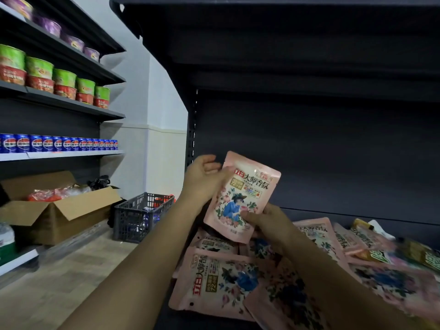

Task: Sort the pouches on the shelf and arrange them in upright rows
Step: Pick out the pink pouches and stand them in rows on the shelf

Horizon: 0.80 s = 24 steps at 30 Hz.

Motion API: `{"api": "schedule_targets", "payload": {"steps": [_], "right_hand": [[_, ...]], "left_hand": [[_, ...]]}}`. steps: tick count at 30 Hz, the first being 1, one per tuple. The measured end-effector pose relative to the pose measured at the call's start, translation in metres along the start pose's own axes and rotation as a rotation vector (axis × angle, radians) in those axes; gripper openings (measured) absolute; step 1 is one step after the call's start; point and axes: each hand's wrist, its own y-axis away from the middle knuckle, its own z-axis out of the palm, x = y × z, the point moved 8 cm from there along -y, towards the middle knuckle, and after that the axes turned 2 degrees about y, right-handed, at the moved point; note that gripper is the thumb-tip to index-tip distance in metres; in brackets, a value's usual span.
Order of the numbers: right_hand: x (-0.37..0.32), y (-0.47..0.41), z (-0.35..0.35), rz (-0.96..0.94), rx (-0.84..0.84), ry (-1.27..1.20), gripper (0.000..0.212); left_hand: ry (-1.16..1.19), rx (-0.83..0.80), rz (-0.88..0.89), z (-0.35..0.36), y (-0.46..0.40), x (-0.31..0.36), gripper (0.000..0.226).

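Shelving unit (309, 144): dark metal, fills the right of the view; the board above and the back panel are bare.
Side shelves (59, 110): at the left, carrying rows of green and red cups (64, 84), purple cups (71, 41) and blue cans (59, 143).
Cardboard box (71, 215): open, on the floor, beside a dark plastic crate (140, 217).
Pouch pile (238, 279): pink floral pouches lying flat and overlapping on the lower shelf, with a few yellow-green packs (426, 256) at the right end.
Held pouch (242, 196): pink, printed face toward the camera, nearly upright and tilted slightly, raised above the pile.
Left hand (204, 179): grips the held pouch's upper left edge, thumb on the front.
Right hand (264, 220): pinches the lower right corner, thumb across the front.
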Motion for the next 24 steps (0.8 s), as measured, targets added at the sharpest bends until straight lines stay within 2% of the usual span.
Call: {"api": "schedule_targets", "payload": {"steps": [2,3,6,9,11,12,14,16,19,24], "right_hand": [[-0.005,-0.005,-0.002,-0.040,0.034,-0.049,0.016],[-0.008,-0.007,-0.002,-0.057,0.037,-0.065,0.017],[-0.013,-0.012,0.003,-0.102,0.035,-0.042,0.015],[-0.010,-0.019,0.008,-0.123,0.064,0.018,0.018],[-0.004,-0.023,0.014,-0.120,0.050,0.027,0.022],[0.000,-0.027,0.017,-0.112,0.020,0.020,0.028],[0.013,-0.034,0.026,-0.060,-0.062,0.042,0.045],[0.026,-0.038,0.032,0.008,-0.112,0.221,0.053],[0.037,-0.039,0.031,0.041,-0.115,0.647,0.047],[0.048,-0.036,0.039,0.081,-0.123,0.879,0.051]], "left_hand": [[-0.132,-0.127,-0.147,-0.001,0.004,-0.023,0.073],[-0.197,-0.196,-0.208,-0.002,0.006,-0.036,0.072],[-0.272,-0.318,-0.283,-0.003,0.014,-0.068,0.041],[-0.207,-0.278,-0.277,-0.005,0.012,-0.087,0.034],[-0.223,-0.224,-0.238,-0.007,0.010,-0.091,0.021],[-0.252,-0.196,-0.223,-0.009,0.011,-0.092,0.012],[-0.258,-0.158,-0.218,-0.011,0.012,-0.099,0.012],[-0.227,-0.122,-0.240,-0.013,0.013,-0.108,0.017],[-0.256,-0.106,-0.276,-0.015,0.013,-0.119,0.021],[-0.408,-0.155,-0.287,-0.015,0.011,-0.129,0.030]]}}
